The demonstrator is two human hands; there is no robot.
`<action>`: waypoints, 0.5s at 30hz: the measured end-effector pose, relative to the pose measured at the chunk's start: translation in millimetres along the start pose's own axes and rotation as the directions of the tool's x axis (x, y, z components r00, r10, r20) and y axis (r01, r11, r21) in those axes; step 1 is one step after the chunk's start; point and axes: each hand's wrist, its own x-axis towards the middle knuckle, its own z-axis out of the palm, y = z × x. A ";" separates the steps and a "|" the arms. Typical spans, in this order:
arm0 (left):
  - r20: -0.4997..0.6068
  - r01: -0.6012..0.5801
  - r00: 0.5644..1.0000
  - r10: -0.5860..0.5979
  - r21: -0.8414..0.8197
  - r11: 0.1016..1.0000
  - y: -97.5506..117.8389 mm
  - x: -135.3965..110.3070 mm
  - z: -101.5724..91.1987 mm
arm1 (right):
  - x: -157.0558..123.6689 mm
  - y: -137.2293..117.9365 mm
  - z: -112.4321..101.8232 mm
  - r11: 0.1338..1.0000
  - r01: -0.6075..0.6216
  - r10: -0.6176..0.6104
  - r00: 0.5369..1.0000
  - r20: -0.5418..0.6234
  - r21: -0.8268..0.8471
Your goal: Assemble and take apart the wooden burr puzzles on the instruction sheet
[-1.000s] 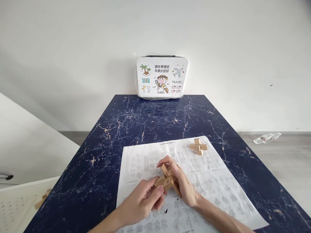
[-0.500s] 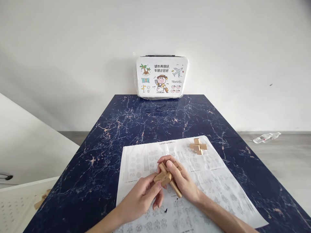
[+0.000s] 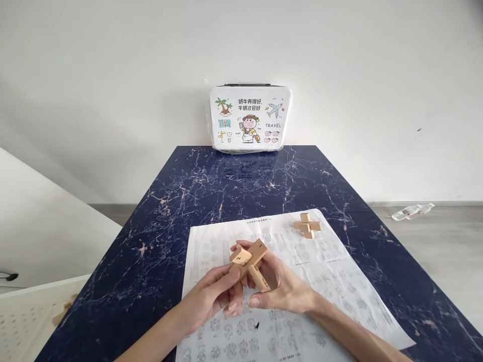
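Observation:
Both my hands hold a wooden interlocking puzzle point(image 3: 250, 262) of crossed light-brown bars just above a white printed sheet point(image 3: 328, 281). My left hand point(image 3: 211, 301) pinches its left end with fingers closed. My right hand point(image 3: 281, 289) cups it from the right and below, thumb against a lower bar. One bar's end face shows a handwritten mark. A second, smaller assembled wooden cross puzzle point(image 3: 307, 226) lies on the sheet's far right corner, untouched.
The sheet lies on a dark blue marbled table point(image 3: 226, 191). A white illustrated case point(image 3: 249, 119) stands against the wall at the table's far edge. A plastic bottle point(image 3: 411, 211) lies on the floor at right. A white perforated panel point(image 3: 22, 322) with wooden pieces sits lower left.
Both hands have turned the wooden puzzle and lifted it slightly; a marked end face now points toward me. The small cross on the sheet has not moved.

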 end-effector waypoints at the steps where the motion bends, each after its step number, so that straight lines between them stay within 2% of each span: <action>1: -0.008 0.001 1.000 -0.001 -0.010 1.000 0.2 -0.3 0.1 | 0.6 0.4 -0.7 1.000 0.002 -0.002 1.000 -0.007 0.004; 6: -0.001 0.019 1.000 -0.019 0.000 1.000 1.8 -2.0 0.0 | 1.9 2.6 -5.6 0.999 -0.016 0.016 1.000 0.000 0.051; 15: 0.138 0.056 0.988 -0.065 0.066 0.996 7.7 -4.1 -4.7 | -1.2 -1.7 -4.9 0.999 -0.033 0.033 0.999 0.018 0.040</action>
